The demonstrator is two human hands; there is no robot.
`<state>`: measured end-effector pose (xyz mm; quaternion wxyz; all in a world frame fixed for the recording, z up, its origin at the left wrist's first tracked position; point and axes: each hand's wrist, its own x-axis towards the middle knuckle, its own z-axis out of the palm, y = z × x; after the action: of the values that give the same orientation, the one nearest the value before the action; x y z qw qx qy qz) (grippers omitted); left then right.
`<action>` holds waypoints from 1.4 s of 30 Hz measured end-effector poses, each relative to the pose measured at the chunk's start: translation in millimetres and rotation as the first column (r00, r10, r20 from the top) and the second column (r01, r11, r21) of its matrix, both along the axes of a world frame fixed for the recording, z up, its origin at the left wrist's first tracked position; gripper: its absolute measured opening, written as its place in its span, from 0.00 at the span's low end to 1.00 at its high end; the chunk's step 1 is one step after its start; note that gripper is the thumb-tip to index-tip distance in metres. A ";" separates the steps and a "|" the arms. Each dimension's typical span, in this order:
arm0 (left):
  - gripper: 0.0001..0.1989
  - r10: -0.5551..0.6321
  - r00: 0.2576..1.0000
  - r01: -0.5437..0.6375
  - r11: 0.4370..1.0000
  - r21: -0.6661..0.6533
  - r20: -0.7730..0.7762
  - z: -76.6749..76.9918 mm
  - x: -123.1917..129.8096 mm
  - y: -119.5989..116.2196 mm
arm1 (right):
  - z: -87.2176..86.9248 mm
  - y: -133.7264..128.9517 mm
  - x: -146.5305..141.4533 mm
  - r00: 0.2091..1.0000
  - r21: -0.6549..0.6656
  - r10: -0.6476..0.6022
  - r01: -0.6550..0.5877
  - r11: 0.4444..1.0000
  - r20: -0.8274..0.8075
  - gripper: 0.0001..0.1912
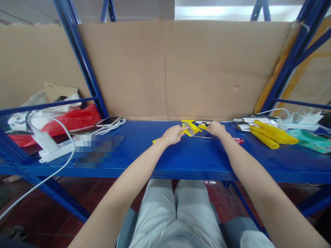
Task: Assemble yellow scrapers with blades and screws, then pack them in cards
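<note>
Over the blue tabletop, my left hand (172,135) is closed, with its fingertips pinching a yellow plastic piece (185,131). Close to those fingers lies a yellow T-shaped plastic part (190,124) with a tube-like stem. My right hand (216,129) is also closed, and a small flat yellow piece (203,127) sticks out at its fingertips. A screwdriver (238,140) with a red handle lies under my right wrist, its thin metal shaft pointing left. Another bit of yellow (154,141) shows beside my left wrist, mostly hidden by it.
Several yellow tubes (269,136) lie at the right beside white boxes and a green packet (309,139). A power strip (57,151), white cables (110,126) and a red bag (74,120) occupy the left. Cardboard (207,69) stands behind, between blue posts (80,58).
</note>
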<state>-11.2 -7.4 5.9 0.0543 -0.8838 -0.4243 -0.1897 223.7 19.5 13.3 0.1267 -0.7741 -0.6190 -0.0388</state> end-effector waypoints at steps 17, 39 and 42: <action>0.24 -0.043 0.997 0.044 0.999 -0.020 0.068 -2.0 0.8 1.8 | 10.5 -2.1 -10.9 0.338 0.319 0.273 0.087 0.944 -0.901 0.06; 0.26 -0.024 0.996 0.031 0.996 -0.081 0.082 -2.9 1.0 1.2 | 14.9 -21.8 -43.8 0.258 0.236 0.350 -0.387 0.892 -0.900 0.21; 0.27 -0.054 0.994 0.060 0.996 -0.069 0.095 -5.7 0.2 4.5 | 12.3 -22.3 -48.2 0.319 0.213 0.369 -0.432 0.877 -0.873 0.22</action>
<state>-11.0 -2.9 0.3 -0.0028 -0.8871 -0.4075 -0.2168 175.4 -2.8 25.6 0.4167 -0.4998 -0.6274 0.4278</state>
